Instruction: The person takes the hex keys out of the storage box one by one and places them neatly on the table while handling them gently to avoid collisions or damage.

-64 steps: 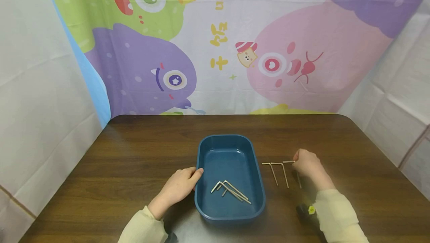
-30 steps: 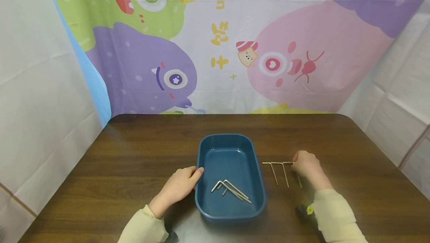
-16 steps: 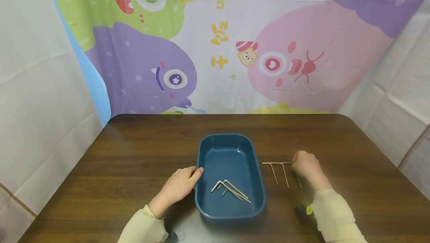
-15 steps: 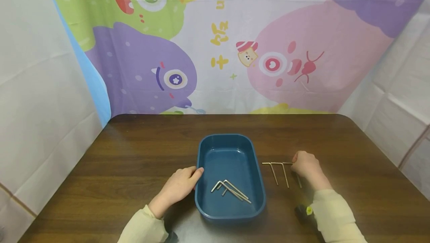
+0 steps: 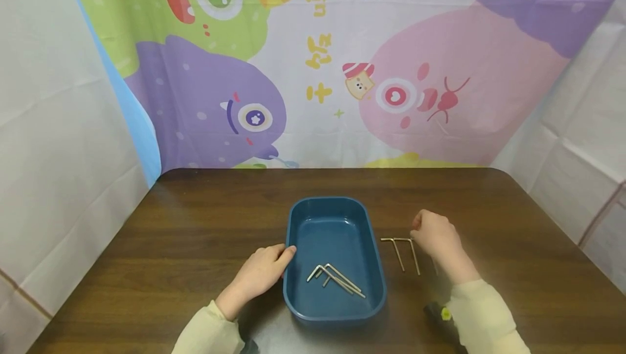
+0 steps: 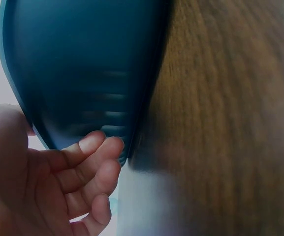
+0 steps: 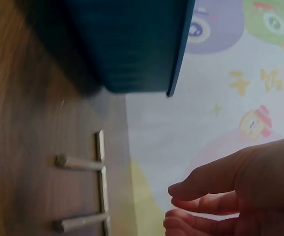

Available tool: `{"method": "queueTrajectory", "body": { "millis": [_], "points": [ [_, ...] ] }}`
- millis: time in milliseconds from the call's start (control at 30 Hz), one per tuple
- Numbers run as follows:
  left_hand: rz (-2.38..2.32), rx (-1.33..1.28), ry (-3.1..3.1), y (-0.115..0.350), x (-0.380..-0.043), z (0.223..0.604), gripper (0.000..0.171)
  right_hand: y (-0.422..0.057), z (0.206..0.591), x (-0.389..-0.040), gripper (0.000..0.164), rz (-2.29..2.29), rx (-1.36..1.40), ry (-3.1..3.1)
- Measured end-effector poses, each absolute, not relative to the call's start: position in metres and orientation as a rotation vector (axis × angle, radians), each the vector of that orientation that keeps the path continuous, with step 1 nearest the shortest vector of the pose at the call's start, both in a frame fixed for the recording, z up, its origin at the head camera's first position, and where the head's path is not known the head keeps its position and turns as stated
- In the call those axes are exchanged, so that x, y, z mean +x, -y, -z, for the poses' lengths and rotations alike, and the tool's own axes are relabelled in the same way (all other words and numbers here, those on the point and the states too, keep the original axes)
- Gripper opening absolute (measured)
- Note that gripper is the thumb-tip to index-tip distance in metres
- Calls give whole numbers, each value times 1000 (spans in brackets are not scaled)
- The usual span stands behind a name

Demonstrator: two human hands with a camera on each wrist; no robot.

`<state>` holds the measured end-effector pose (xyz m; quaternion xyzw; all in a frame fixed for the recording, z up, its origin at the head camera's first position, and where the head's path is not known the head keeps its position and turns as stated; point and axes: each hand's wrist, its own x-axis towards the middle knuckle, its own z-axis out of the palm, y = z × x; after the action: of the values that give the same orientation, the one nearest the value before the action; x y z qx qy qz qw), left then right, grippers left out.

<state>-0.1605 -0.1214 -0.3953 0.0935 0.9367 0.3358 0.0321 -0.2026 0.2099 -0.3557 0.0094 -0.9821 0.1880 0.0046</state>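
Note:
My left hand (image 5: 259,271) holds the left rim of a deep blue rectangular tray (image 5: 332,240), thumb at the rim. In the left wrist view its bent fingers (image 6: 107,172) lie against the tray's outer wall (image 6: 82,49). Several L-shaped hex keys (image 5: 337,272) lie crossed inside the tray. On the table to its right, more hex keys (image 5: 415,259) stand in a row, short arms end to end. My right hand (image 5: 440,240) hovers above them, partly hiding the rightmost key. The right wrist view shows nothing between its thumb and loosely bent fingers (image 7: 201,182).
The dark wood table (image 5: 220,207) reaches back to a hanging cartoon cloth (image 5: 313,125). Pale cloth (image 5: 63,142) hangs on both sides. A dark object with a yellow spot (image 5: 445,314) is under the right sleeve.
My right hand has let go of the rightmost hex key, risen, and shifted slightly left. The left hand and the tray have stayed in place.

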Motion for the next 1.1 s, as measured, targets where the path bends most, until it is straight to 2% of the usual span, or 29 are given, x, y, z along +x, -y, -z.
{"method": "queueTrajectory", "body": {
  "millis": [533, 1100],
  "points": [
    [-1061, 276, -2871, 123, -159, 396, 36, -159, 344, -189, 8, -570, 375, 2799],
    [-1051, 293, -2877, 122, -160, 395, 35, -102, 343, -162, 10, -624, 656, 2835]
  ]
}}
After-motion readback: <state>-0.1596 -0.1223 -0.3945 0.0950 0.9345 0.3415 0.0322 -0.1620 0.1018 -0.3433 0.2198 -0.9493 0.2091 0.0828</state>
